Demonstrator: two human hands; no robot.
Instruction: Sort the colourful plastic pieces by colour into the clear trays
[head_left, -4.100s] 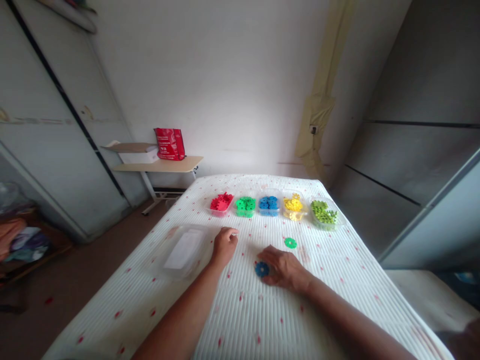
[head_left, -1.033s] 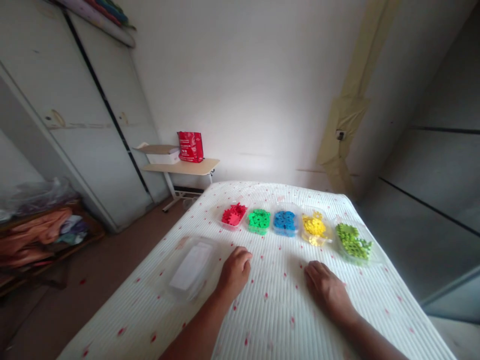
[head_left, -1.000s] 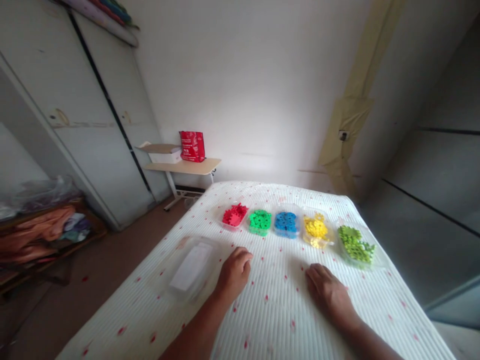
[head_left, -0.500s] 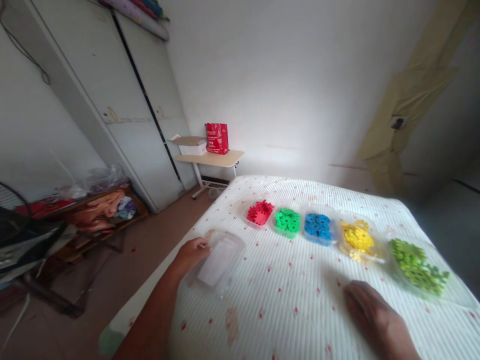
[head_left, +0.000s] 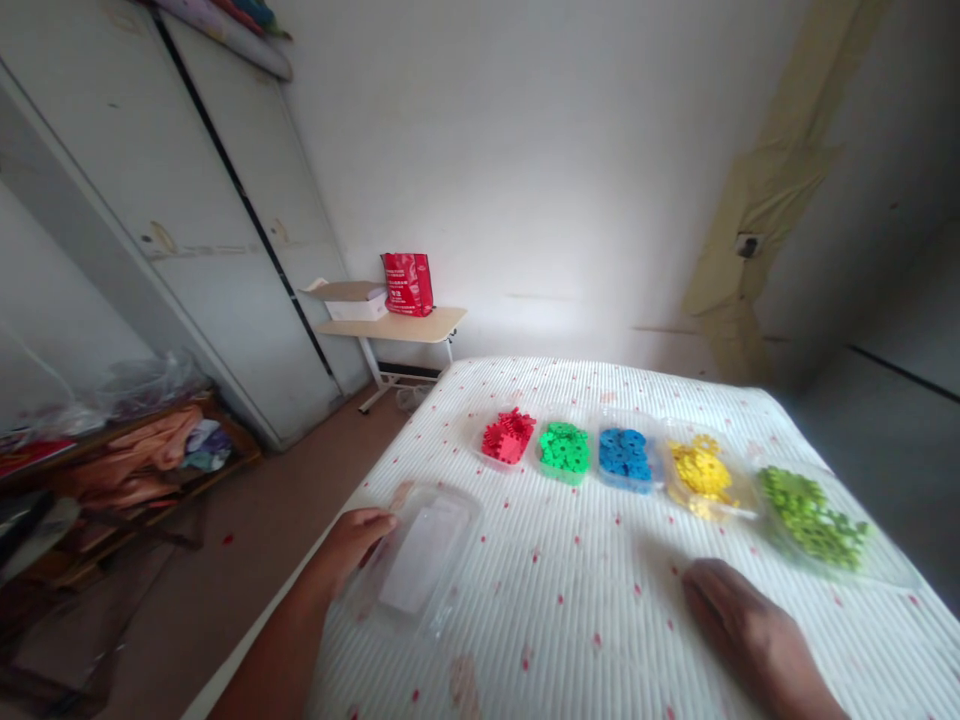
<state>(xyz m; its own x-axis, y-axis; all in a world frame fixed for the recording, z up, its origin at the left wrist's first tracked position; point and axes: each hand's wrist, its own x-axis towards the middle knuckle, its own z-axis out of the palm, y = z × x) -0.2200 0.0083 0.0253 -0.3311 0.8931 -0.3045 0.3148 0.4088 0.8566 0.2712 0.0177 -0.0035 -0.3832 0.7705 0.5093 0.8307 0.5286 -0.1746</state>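
My left hand grips the left rim of a clear plastic container, thumb at its edge. A white rectangle shows in the middle of this container, which is at the near left of the covered surface. My right hand rests on the ribbed cover, back up and fingers curled together; nothing shows in it, though its underside is hidden. Beyond the hands stands a row of clear tubs with plastic pieces: red pieces, green pieces, blue pieces, yellow pieces and light green pieces.
A small table at the back left bears a white box and a red bag. Grey cabinet doors stand left, near a low shelf with cloth. A socket sits on the taped wall.
The view has turned slightly to the right, so the scene appears shifted left. My left hand stays at the container's rim; my right hand has hardly moved.
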